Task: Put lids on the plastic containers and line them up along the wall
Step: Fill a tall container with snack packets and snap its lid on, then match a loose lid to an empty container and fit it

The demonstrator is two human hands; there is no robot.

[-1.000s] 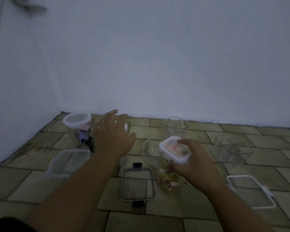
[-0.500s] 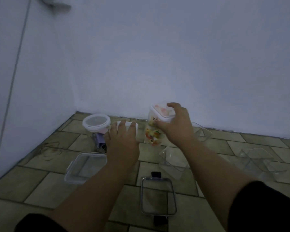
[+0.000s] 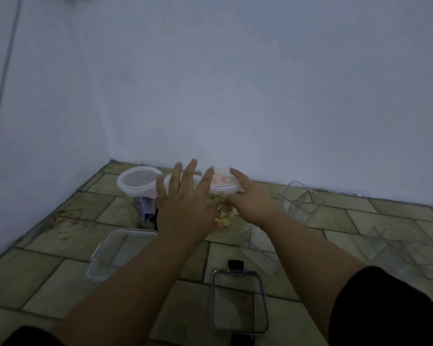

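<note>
My right hand (image 3: 251, 202) grips the lidded container of colourful pieces (image 3: 223, 214) just under its lid, forefinger laid along the top. It is close against the wall (image 3: 260, 96), beside a white-lidded tub (image 3: 167, 180) and a round lidded container (image 3: 138, 182). My left hand (image 3: 185, 204) hovers with its fingers spread wide. An empty clear tub (image 3: 301, 201) and a clear clip lid (image 3: 120, 250) lie nearby.
</note>
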